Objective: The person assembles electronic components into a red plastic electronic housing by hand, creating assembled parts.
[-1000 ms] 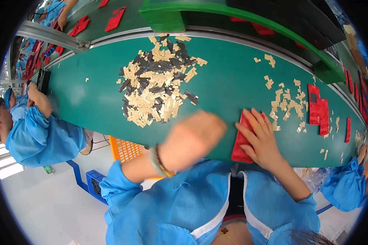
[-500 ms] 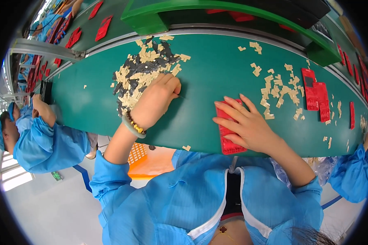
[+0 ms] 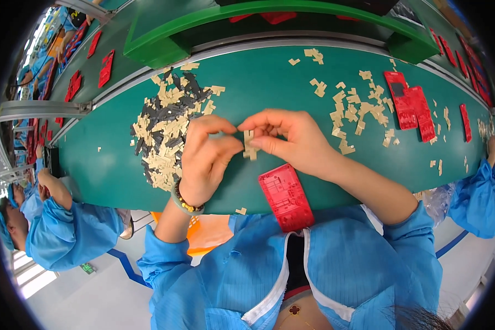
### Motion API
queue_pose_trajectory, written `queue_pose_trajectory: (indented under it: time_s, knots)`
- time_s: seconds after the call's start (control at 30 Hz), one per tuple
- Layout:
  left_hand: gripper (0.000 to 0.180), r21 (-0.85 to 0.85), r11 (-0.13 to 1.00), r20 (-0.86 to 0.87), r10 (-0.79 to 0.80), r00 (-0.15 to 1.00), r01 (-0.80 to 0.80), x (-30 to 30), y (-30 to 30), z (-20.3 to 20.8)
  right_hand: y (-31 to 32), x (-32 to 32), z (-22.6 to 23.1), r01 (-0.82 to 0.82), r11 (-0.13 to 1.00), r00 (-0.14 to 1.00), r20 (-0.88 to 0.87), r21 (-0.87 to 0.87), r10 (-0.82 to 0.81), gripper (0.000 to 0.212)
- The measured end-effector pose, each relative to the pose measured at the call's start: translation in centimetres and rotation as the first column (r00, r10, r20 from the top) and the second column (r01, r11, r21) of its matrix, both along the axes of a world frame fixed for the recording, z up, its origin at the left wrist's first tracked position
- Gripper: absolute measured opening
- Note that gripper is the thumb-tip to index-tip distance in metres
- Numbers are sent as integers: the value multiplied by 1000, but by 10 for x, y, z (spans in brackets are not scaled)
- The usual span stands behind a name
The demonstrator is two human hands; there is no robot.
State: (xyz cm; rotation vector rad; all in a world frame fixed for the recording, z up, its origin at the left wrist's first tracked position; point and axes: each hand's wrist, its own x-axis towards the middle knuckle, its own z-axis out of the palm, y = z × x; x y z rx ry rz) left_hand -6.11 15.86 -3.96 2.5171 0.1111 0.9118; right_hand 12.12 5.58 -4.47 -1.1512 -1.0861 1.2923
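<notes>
Over the workbench my hands meet. My right hand (image 3: 300,144) pinches a small cream notched piece (image 3: 249,147) between thumb and fingers. Close against the piece's left side, the fingertips of my left hand (image 3: 208,157) are pressed together; what they hold, if anything, is hidden. A red plastic housing (image 3: 286,199) with moulded ribs and recesses lies below my right hand, at the bench's near edge, with neither hand on it. Left of my left hand spreads a heap of mixed cream and dark grey pieces (image 3: 162,124).
Loose cream pieces (image 3: 360,110) are scattered on the green bench (image 3: 269,82) at right, beside more red housings (image 3: 410,104). A green frame (image 3: 269,12) spans the far edge. One co-worker (image 3: 66,214) sits at left; another's sleeve (image 3: 476,201) shows at right.
My right hand has left the red housing, moved up and left, and now holds a cream piece. My left hand has come from the heap to meet it. The view has shifted.
</notes>
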Motion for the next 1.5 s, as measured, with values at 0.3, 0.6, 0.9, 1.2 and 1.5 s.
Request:
queue_pose_trajectory:
  time_s: [0.3,0.6,0.9,1.2,1.5]
  knots:
    - [18,-895,398,-129,204,970,-202,-11,-12,-20,6,2,-5,82,898,741,576,432,-345,25]
    - [13,-883,396,-190,185,964,-250,-21,-6,-17,-61,-1,-20,-354,895,327,933,271,-152,34]
    - [12,-894,425,-133,52,990,-143,25,-36,-17,-30,17,2,119,939,794,536,323,-286,29]
    - [12,-978,208,-18,-39,999,-10,33,-44,-8,-27,19,2,163,775,661,515,611,-546,18]
    - [22,-414,902,53,154,987,-119,38,-49,0,-45,17,8,217,893,874,329,394,-357,11]
